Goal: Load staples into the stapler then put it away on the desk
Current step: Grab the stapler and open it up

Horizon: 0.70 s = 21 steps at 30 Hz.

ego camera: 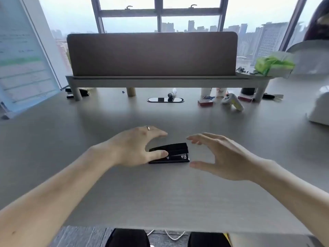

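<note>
A black stapler lies on the grey desk in the middle of the view, its metal front end pointing right. My left hand is spread over its left end, the thumb resting against its near side. My right hand hovers just to the right of the stapler, fingers and thumb apart, not touching it. No loose staples are visible.
A raised shelf with a brown divider panel spans the back of the desk. Under and near it lie small boxes, a white game controller, a bottle and a cable port. A white appliance stands at the right, a board at the left.
</note>
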Motion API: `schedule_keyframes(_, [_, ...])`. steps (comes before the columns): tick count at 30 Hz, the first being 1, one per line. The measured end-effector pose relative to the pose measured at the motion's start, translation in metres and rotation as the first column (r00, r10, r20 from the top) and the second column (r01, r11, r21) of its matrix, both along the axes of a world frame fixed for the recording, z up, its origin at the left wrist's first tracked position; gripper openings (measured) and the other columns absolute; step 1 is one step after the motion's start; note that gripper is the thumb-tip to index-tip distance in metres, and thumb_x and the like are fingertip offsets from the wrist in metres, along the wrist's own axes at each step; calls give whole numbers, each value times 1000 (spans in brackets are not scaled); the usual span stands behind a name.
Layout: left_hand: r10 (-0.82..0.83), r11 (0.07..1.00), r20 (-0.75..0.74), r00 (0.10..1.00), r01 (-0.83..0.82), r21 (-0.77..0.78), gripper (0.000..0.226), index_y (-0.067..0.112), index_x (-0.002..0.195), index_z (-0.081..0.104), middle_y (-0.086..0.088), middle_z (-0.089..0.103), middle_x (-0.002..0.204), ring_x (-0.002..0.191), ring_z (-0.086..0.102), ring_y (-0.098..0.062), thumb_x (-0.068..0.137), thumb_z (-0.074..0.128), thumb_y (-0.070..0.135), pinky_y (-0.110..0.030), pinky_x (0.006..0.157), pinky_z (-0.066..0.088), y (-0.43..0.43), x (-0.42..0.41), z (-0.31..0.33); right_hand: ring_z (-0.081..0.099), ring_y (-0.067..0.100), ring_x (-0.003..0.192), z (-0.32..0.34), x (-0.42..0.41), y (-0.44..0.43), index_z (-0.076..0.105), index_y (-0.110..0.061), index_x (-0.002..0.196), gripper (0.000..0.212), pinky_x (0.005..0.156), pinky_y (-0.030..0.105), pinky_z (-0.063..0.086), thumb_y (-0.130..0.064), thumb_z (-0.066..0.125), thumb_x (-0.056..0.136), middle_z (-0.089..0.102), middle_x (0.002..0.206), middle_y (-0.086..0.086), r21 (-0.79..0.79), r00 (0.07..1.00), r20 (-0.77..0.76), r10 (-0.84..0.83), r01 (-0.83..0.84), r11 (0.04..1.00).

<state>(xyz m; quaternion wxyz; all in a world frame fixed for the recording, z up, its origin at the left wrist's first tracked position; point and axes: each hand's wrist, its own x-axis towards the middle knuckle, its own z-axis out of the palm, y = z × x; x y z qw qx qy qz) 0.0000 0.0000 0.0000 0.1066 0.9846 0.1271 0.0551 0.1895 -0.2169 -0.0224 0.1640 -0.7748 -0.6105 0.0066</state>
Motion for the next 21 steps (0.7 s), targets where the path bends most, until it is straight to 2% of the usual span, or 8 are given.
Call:
schedule_keyframes(2, [-13,999,-5,1000,13,-39,64,43,153,47,21,54,154,140,52,-4,94,60,64,-31,116,43,1,5,-11,60,7,133,-12,6,6,43,-41,153,79,107,38,53,-77,58,85,60,145,-20,-9,1000,-4,10,-10,1000])
schedule_keyframes(4, [-49,995,42,998,53,-90,48,44,142,57,21,69,132,119,64,-3,95,67,52,-31,103,51,2,10,-29,63,8,129,-28,12,13,49,-38,150,72,103,36,54,-70,63,87,64,140,-17,10,999,-26,22,-22,1000])
schedule_keyframes(7, [-57,986,132,990,77,-149,35,42,129,64,19,76,108,96,69,-3,95,72,40,-32,86,55,7,16,-46,66,10,110,-41,21,31,65,-31,133,56,94,31,54,-63,65,87,71,118,-16,112,997,-74,12,-3,994])
schedule_keyframes(10, [-36,978,212,977,77,-192,34,39,128,67,19,76,109,99,69,-3,94,73,38,-30,87,54,7,21,-58,63,8,89,-50,23,45,74,-27,111,32,81,17,47,-47,77,87,72,96,-13,205,984,-169,50,-15,979])
schedule_keyframes(12, [-29,972,267,963,89,-217,34,37,126,67,17,75,109,102,69,-5,93,73,39,-32,89,54,1,27,-63,60,11,80,-54,22,50,74,-24,99,22,72,15,45,-41,82,87,70,84,-8,239,975,-211,70,-17,971])
schedule_keyframes(16, [-2,982,348,937,68,-178,33,36,120,65,15,73,108,102,68,-9,91,67,51,-38,86,56,-21,49,-65,59,20,74,-60,21,48,74,-16,87,26,61,20,44,-42,78,85,68,78,1,265,953,-300,54,28,964])
schedule_keyframes(18, [27,989,381,924,31,-145,30,34,114,65,15,72,106,100,68,-10,91,66,53,-38,84,57,-28,59,-65,60,22,72,-62,23,48,75,-14,87,26,61,24,46,-39,77,85,68,79,2,268,939,-340,57,39,963])
schedule_keyframes(21, [32,992,420,907,22,-123,28,30,108,68,14,73,101,96,69,-11,91,68,52,-38,82,57,-32,66,-66,62,22,72,-65,26,49,75,-12,84,28,66,39,53,-40,80,85,68,81,2,267,922,-385,43,67,961])
